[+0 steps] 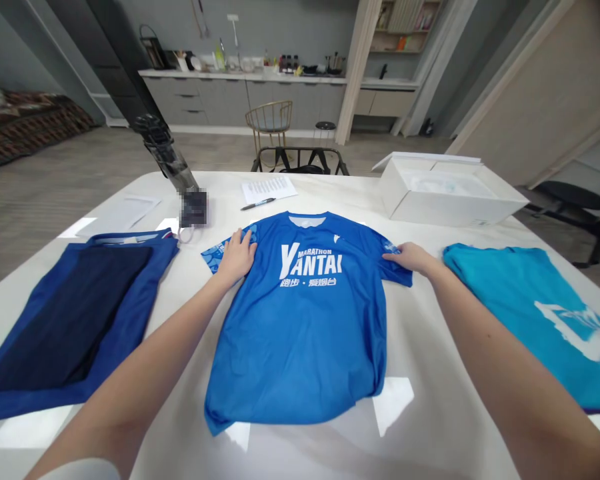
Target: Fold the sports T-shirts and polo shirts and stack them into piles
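Observation:
A blue T-shirt [305, 333] with white lettering lies face up on the table, collar away from me and lower hem uneven. My left hand [237, 257] rests flat on its left sleeve near the shoulder, fingers stretched out. At the other side, my right hand [413, 258] pinches the edge of the right sleeve between thumb and fingers. Left of the shirt is a folded blue garment [150, 280] with a dark navy folded garment [70, 313] on top. To the right lies a turquoise T-shirt [510, 287] with a white print.
On the white table [175, 373], a printed sheet [270, 188] and a pen [258, 204] lie beyond the collar. A white box [430, 200] with its lid raised stands back right. A black jointed device [173, 160] rises at back left, and more paper [123, 213] lies nearby.

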Demonstrator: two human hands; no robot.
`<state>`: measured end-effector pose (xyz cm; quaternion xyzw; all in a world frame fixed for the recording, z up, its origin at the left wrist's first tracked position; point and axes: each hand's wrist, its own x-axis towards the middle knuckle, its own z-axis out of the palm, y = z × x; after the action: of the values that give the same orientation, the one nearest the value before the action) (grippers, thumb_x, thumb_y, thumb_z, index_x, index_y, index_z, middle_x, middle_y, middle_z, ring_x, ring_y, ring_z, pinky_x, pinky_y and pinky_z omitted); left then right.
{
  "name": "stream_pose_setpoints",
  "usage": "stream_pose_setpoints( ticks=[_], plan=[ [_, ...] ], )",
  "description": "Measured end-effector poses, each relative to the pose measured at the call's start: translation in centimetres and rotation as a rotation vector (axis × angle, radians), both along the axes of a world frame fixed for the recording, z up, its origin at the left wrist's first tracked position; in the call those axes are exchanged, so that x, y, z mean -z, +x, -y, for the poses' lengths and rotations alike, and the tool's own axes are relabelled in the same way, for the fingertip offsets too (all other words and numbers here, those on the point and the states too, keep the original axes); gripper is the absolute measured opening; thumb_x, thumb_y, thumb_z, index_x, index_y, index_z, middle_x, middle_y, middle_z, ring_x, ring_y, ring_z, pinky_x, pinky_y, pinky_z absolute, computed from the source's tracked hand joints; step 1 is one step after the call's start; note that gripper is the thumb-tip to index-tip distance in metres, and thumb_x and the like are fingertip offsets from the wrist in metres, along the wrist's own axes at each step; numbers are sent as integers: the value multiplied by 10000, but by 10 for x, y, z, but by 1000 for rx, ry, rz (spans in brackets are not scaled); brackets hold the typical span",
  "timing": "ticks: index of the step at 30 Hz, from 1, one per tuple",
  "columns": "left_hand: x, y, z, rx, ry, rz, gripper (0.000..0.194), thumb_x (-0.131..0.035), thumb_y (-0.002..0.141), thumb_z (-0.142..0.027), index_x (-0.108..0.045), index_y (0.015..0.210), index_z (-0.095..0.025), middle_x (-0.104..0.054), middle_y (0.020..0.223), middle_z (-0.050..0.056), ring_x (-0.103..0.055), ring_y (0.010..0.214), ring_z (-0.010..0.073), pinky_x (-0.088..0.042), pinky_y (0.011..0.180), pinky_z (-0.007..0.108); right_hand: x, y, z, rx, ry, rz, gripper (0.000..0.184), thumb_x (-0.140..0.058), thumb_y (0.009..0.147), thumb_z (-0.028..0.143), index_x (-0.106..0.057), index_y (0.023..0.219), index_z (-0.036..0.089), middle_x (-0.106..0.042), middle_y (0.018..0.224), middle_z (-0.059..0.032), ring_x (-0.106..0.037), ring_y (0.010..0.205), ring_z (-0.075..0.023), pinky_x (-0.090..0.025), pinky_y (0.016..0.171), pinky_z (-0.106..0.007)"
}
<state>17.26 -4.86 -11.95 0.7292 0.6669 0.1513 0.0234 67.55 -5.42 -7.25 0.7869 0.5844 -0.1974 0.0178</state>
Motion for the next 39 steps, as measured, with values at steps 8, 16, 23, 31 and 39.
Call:
stream_pose_setpoints(
  ticks=[8,16,23,31,39],
  plan=[
    [-9,-27,16,-51,-202,-108,673,-192,1038,-550,-307,1607,-210,-232,1681,133,-209,1556,310,-186,1241,539,0,5,26,259,421,134,325,-561,945,319,-654,1200,141,-697,1112,-192,-656,1041,-344,-514,854,-431],
    [-26,-16,17,8,-172,-53,657,-162,1054,-484,-298,1602,-148,-245,1674,150,-209,1556,291,-185,1244,534,2,-31,39,-78,520,233,446,-355,1036,287,-561,1385,101,-575,1359,-224,-533,1271,-333,-449,1042,-455],
    [-19,-7,4,-47,-286,-23,731,-149,1022,-600,-275,1621,-200,-164,1699,84,-125,1578,283,-113,1260,553,33,-58,19,-135,204,129,733,-185,1006,726,-261,1630,351,-176,1692,-50,-161,1529,-418,-107,1133,-785],
    [-18,-13,-17,-112,-281,-11,736,-172,1005,-615,-269,1624,-229,-154,1702,68,-121,1578,290,-89,1264,562,31,-43,-20,-228,180,153,710,-187,1003,728,-207,1632,399,-145,1697,-22,-131,1546,-378,-77,1123,-801],
    [-40,39,31,176,-148,25,637,-248,1044,-516,-314,1606,-224,-206,1692,88,-167,1570,277,-103,1262,569,10,-103,35,-472,440,136,598,-328,1052,577,-395,1577,301,-259,1668,-70,-206,1528,-354,-110,1176,-730]
  ],
)
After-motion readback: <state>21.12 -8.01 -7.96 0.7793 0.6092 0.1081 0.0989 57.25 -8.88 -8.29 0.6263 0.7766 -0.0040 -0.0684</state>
